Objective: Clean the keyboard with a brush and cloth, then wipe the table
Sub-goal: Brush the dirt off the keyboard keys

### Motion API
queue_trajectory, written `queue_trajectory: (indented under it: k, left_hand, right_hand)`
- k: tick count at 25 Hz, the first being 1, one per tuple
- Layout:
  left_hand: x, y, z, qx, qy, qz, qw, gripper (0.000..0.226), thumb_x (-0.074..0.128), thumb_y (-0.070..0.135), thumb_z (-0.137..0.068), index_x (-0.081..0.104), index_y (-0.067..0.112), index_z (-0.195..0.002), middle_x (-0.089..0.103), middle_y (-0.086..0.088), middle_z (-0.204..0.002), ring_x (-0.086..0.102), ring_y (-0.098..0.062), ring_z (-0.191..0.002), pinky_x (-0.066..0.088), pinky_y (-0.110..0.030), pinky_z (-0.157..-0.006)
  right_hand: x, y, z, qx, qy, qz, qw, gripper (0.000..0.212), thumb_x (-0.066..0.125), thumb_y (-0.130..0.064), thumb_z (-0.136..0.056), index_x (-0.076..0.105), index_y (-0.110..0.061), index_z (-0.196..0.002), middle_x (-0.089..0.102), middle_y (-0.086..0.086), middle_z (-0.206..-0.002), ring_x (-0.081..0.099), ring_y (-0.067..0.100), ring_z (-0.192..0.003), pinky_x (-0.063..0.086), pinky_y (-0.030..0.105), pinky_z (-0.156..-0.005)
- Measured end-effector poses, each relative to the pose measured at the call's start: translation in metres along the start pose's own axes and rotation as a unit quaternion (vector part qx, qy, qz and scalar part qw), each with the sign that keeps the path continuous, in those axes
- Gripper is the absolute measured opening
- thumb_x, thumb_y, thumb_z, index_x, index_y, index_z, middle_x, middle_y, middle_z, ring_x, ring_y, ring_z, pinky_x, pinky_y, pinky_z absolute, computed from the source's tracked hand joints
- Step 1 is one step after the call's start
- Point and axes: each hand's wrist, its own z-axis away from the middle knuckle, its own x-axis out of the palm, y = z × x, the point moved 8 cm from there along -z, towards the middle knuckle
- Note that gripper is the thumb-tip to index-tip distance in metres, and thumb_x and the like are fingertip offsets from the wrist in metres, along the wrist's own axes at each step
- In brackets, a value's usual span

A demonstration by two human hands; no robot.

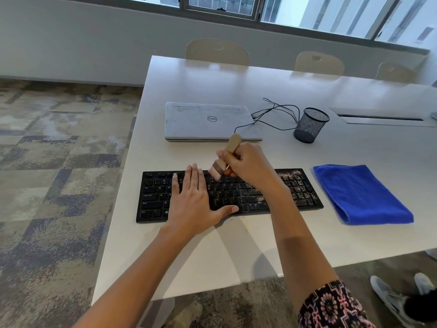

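**A:** While our right grip [248, 164] is curled round the handle of the brush [218, 168], where do the bristles sit?

**B:** Just below and left of that grip, with the tips on the upper rows of the keyboard [153, 197], about mid-length. The handle tilts up and away from us, toward the laptop [210, 121].

**A:** And our left grip [191, 200]?

**B:** Spread flat and holding nothing. The palm is pressed on the left half of the keys and the thumb lies along the bottom row. We judge it is steadying the board.

**A:** So which way do we sweep?

**B:** The keyboard's long axis runs left to right across the counter [236, 245]. The grit [298, 183] we can see lies on the right end, over the number pad, with a little more by the lower middle rows. That puts it to the right of the bristles, under and past our right wrist. The brushing grip is the nearer one, so the strokes should run rightward along that axis.

**A:** The cloth [361, 195]?

**B:** Folded flat on the counter just beside the keyboard's right end, apart from it as far as we can tell. Neither grip is on it, and we'd save it for after the brushing.
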Motion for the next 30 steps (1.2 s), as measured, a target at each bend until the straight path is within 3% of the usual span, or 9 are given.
queue_trajectory:
  k: [2, 6, 10, 13, 17, 19, 24, 30]
  left_hand:
    - [0.001, -0.001, 0.0, 0.011, -0.015, -0.002, 1.0, 0.136, 0.006, 0.101, -0.061, -0.005, 0.001, -0.153, -0.012, -0.016, -0.161, -0.017, -0.025, -0.148, -0.008, -0.052, -0.119]
    - [0.004, -0.004, 0.0, 0.033, -0.052, -0.002, 0.998, 0.138, 0.008, 0.102, -0.059, -0.014, 0.002, -0.151, -0.02, -0.013, -0.16, -0.024, -0.023, -0.146, -0.007, -0.052, -0.119]
    - [0.004, -0.005, 0.001, 0.039, -0.07, 0.002, 0.997, 0.14, 0.013, 0.104, -0.057, -0.017, 0.003, -0.151, -0.023, -0.012, -0.16, -0.027, -0.022, -0.145, -0.008, -0.052, -0.119]
    - [0.004, -0.004, 0.001, 0.039, -0.068, 0.003, 0.997, 0.142, 0.014, 0.104, -0.056, -0.016, 0.004, -0.151, -0.022, -0.011, -0.16, -0.027, -0.022, -0.145, -0.008, -0.052, -0.119]
    - [0.004, -0.005, 0.002, 0.04, -0.072, 0.006, 0.997, 0.141, 0.017, 0.104, -0.057, -0.016, 0.004, -0.151, -0.02, -0.011, -0.16, -0.026, -0.022, -0.146, -0.009, -0.052, -0.119]
    - [0.003, -0.004, 0.003, 0.039, -0.071, 0.005, 0.997, 0.141, 0.017, 0.103, -0.058, -0.016, 0.003, -0.151, -0.02, -0.011, -0.161, -0.025, -0.022, -0.146, -0.009, -0.052, -0.119]
    - [0.003, -0.004, 0.003, 0.036, -0.074, 0.009, 0.997, 0.143, 0.015, 0.105, -0.055, -0.018, 0.005, -0.151, -0.022, -0.01, -0.16, -0.027, -0.021, -0.145, -0.01, -0.052, -0.119]
    - [0.001, -0.002, 0.004, 0.041, -0.073, 0.005, 0.996, 0.15, 0.022, 0.107, -0.049, -0.018, 0.005, -0.151, -0.021, -0.01, -0.161, -0.026, -0.02, -0.145, -0.011, -0.051, -0.119]
  right_hand:
    - [0.009, 0.003, 0.002, 0.011, -0.032, -0.004, 0.999, 0.036, 0.059, -0.037, -0.099, 0.072, -0.007, -0.084, 0.074, 0.009, -0.075, 0.073, 0.024, -0.07, 0.06, 0.05, -0.075]
    - [0.004, 0.009, 0.005, 0.045, -0.087, 0.046, 0.994, 0.032, 0.057, -0.026, -0.1, 0.062, -0.009, -0.073, 0.071, 0.006, -0.067, 0.072, 0.019, -0.059, 0.063, 0.034, -0.063]
    - [-0.003, -0.002, -0.003, 0.003, -0.021, 0.064, 0.998, 0.037, 0.056, -0.034, -0.1, 0.067, -0.007, -0.076, 0.071, 0.009, -0.069, 0.071, 0.025, -0.065, 0.061, 0.046, -0.069]
    - [0.011, -0.002, 0.0, -0.005, -0.03, 0.024, 0.999, 0.038, 0.057, -0.038, -0.1, 0.07, -0.009, -0.08, 0.072, 0.007, -0.07, 0.072, 0.023, -0.065, 0.06, 0.048, -0.072]
    - [0.014, 0.014, 0.005, 0.049, -0.1, 0.006, 0.994, 0.034, 0.055, -0.026, -0.102, 0.066, 0.0, -0.082, 0.073, 0.012, -0.068, 0.072, 0.022, -0.058, 0.063, 0.039, -0.064]
    - [0.005, 0.023, 0.009, 0.076, -0.118, 0.046, 0.989, 0.032, 0.054, -0.025, -0.102, 0.061, -0.003, -0.08, 0.071, 0.011, -0.07, 0.071, 0.02, -0.056, 0.062, 0.03, -0.058]
    - [-0.021, 0.023, 0.008, 0.035, 0.002, 0.093, 0.995, 0.039, 0.053, -0.032, -0.102, 0.066, -0.004, -0.079, 0.071, 0.009, -0.074, 0.071, 0.021, -0.062, 0.061, 0.041, -0.069]
    - [-0.002, 0.03, 0.026, 0.045, -0.047, -0.003, 0.998, 0.042, 0.051, -0.027, -0.104, 0.064, 0.005, -0.08, 0.071, 0.014, -0.065, 0.07, 0.02, -0.052, 0.061, 0.034, -0.055]
